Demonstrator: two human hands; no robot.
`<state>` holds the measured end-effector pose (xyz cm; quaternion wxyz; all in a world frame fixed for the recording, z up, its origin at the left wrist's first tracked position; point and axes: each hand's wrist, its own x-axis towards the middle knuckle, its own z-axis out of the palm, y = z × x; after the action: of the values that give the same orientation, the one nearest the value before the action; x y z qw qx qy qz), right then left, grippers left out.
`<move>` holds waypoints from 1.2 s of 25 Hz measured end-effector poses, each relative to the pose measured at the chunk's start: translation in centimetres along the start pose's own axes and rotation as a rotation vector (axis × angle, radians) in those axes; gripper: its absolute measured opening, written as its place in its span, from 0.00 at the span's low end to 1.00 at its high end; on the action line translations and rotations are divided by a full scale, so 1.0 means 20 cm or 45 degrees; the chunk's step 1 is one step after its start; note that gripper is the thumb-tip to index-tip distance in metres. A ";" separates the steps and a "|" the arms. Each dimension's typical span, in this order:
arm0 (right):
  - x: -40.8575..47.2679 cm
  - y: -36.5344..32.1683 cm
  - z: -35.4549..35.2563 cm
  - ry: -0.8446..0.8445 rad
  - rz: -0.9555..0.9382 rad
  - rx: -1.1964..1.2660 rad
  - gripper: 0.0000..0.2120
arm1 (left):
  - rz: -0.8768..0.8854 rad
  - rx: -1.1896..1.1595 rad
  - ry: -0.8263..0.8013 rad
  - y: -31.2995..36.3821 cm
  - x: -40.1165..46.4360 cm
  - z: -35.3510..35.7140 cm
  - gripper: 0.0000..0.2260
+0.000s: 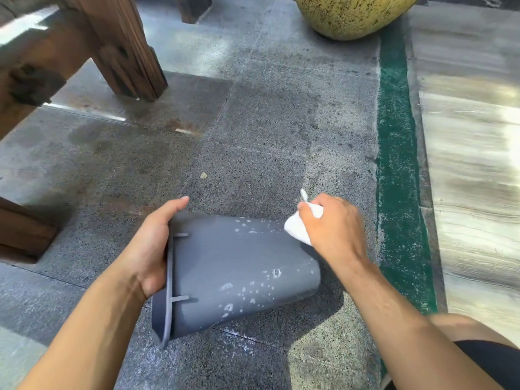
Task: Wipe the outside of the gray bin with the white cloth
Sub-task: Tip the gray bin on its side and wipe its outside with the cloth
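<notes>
The gray bin point(230, 266) lies on its side on the stone floor, its rim to the left and its base to the right. White soapy spots speckle its upper side. My left hand point(152, 249) grips the rim at the open end. My right hand point(334, 229) holds the bunched white cloth point(298, 226) pressed against the bin's outer wall near the base, at its far right corner.
Dark wooden furniture legs point(123, 46) stand at the back left, with another wooden block point(22, 229) at the left. A large speckled yellow pot point(354, 12) sits at the back. A green painted strip point(399, 164) and a pale stone step run along the right.
</notes>
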<state>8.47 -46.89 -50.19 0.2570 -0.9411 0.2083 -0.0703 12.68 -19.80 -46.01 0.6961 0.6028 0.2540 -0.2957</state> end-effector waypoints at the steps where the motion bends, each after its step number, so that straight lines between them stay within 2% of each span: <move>1: -0.02 -0.07 -0.01 -0.028 -0.032 0.088 0.14 | -0.003 0.013 -0.017 -0.01 0.00 0.02 0.25; 7: -0.18 -0.40 0.03 -0.123 -0.218 0.329 0.15 | -0.037 -0.005 -0.025 -0.01 -0.02 0.06 0.25; 10: -0.22 -0.51 0.07 -0.153 -0.231 0.301 0.23 | 0.012 0.010 -0.070 -0.02 -0.03 0.08 0.22; 13: -0.24 -0.57 0.10 -0.116 -0.267 0.213 0.22 | 0.051 -0.020 -0.093 -0.04 -0.05 0.10 0.20; 19: -0.22 -0.57 0.13 0.083 -0.428 -0.013 0.12 | 0.042 -0.072 -0.098 -0.06 -0.07 0.11 0.26; 30: -0.09 -0.28 0.19 -0.130 -0.281 -0.079 0.13 | 0.038 0.006 0.026 -0.05 -0.06 0.09 0.26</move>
<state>9.83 -40.05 -50.57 0.2289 -0.9681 0.0921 -0.0436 11.08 -21.60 -45.58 0.6964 0.6112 0.2516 -0.2797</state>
